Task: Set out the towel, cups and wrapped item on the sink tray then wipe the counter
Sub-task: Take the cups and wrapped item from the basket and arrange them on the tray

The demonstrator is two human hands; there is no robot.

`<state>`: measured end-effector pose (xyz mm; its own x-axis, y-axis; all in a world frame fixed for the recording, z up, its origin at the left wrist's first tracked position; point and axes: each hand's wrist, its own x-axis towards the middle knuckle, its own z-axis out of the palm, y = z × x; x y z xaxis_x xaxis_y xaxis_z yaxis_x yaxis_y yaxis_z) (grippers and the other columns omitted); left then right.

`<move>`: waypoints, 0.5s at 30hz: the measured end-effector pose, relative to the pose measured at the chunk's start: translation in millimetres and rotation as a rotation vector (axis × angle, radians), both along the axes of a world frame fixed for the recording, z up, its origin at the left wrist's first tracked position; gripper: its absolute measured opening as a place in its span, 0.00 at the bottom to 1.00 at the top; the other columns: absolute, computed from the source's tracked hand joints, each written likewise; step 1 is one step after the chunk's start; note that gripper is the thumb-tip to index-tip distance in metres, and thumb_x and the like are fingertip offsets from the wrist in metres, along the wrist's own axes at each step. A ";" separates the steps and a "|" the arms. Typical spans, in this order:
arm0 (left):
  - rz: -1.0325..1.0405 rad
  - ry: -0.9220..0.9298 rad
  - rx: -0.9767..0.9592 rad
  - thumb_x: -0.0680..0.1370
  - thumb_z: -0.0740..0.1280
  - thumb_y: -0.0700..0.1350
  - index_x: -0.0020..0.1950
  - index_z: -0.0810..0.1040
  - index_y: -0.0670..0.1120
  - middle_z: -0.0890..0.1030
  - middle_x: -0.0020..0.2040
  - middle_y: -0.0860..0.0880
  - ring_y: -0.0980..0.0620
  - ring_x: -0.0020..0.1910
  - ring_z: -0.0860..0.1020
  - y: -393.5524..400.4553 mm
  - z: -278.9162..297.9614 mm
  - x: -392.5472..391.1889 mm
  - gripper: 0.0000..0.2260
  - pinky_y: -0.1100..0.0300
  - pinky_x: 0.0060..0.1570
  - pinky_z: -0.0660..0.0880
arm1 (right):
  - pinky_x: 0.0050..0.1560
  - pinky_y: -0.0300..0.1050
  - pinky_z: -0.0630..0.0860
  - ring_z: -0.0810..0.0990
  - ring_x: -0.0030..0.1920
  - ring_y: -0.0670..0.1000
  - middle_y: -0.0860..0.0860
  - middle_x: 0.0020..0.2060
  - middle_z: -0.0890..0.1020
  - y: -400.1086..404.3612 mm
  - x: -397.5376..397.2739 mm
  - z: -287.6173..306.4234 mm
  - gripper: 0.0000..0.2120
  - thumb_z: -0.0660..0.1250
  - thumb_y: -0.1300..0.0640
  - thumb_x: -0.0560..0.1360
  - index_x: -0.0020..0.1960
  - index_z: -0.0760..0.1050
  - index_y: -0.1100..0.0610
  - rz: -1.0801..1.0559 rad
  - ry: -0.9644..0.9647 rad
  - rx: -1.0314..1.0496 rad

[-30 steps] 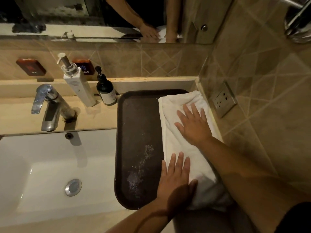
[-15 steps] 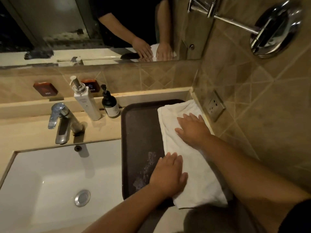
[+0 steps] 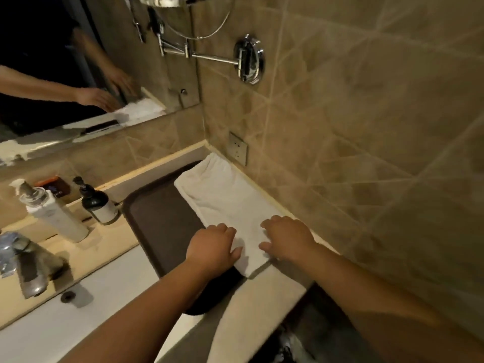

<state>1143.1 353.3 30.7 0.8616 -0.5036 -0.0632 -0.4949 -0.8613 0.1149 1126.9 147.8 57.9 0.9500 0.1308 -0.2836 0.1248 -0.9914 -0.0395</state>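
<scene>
A folded white towel (image 3: 222, 197) lies lengthwise along the right side of a dark brown tray (image 3: 159, 213), close to the tiled side wall. My left hand (image 3: 212, 247) rests on the towel's near left corner, fingers curled down on the cloth. My right hand (image 3: 288, 239) presses on the towel's near right end, fingers bent. Neither hand lifts the towel. No cups or wrapped item are in view.
A white pump bottle (image 3: 52, 213) and a dark pump bottle (image 3: 98, 205) stand left of the tray. A chrome tap (image 3: 23, 263) overhangs the white basin (image 3: 78, 318). A wall socket (image 3: 237, 148) and a swing-arm mirror mount (image 3: 248, 61) are on the right wall.
Both hands have slid toward me to the towel's near end, side by side. The view has swung right and tilted, so the basin shows less.
</scene>
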 end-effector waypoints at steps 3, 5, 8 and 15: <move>-0.148 -0.015 -0.007 0.77 0.58 0.61 0.65 0.72 0.50 0.78 0.57 0.48 0.44 0.53 0.76 -20.8 -5.4 -29.8 0.22 0.51 0.47 0.74 | 0.57 0.51 0.74 0.75 0.60 0.55 0.52 0.63 0.75 -19.5 -64.3 -3.8 0.30 0.66 0.37 0.72 0.69 0.68 0.49 -0.130 0.029 0.057; -0.235 -0.013 -0.017 0.77 0.58 0.62 0.68 0.71 0.50 0.78 0.60 0.47 0.43 0.55 0.76 -37.6 -9.4 -52.5 0.25 0.51 0.48 0.73 | 0.60 0.53 0.71 0.73 0.63 0.57 0.53 0.65 0.73 -33.1 -107.4 -9.2 0.35 0.67 0.36 0.71 0.73 0.63 0.49 -0.224 0.048 0.089; -0.384 0.018 -0.007 0.77 0.58 0.62 0.71 0.69 0.49 0.77 0.62 0.47 0.43 0.58 0.76 -66.2 -15.1 -90.4 0.26 0.50 0.52 0.74 | 0.65 0.55 0.68 0.69 0.67 0.57 0.52 0.70 0.70 -53.8 -171.5 -19.1 0.39 0.67 0.35 0.71 0.76 0.58 0.48 -0.351 0.027 0.100; -0.755 0.163 0.144 0.76 0.61 0.63 0.68 0.70 0.49 0.76 0.62 0.45 0.43 0.60 0.75 -145.8 -14.4 -186.5 0.26 0.49 0.55 0.74 | 0.70 0.56 0.64 0.65 0.72 0.58 0.53 0.73 0.66 -93.1 -318.4 -29.6 0.37 0.65 0.38 0.74 0.77 0.57 0.49 -0.652 0.023 0.112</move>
<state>956.6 207.5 16.3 0.2634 -0.9266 -0.2684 -0.9390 -0.3101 0.1489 808.5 54.7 28.3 0.8382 -0.4392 -0.3234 -0.5019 -0.8531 -0.1423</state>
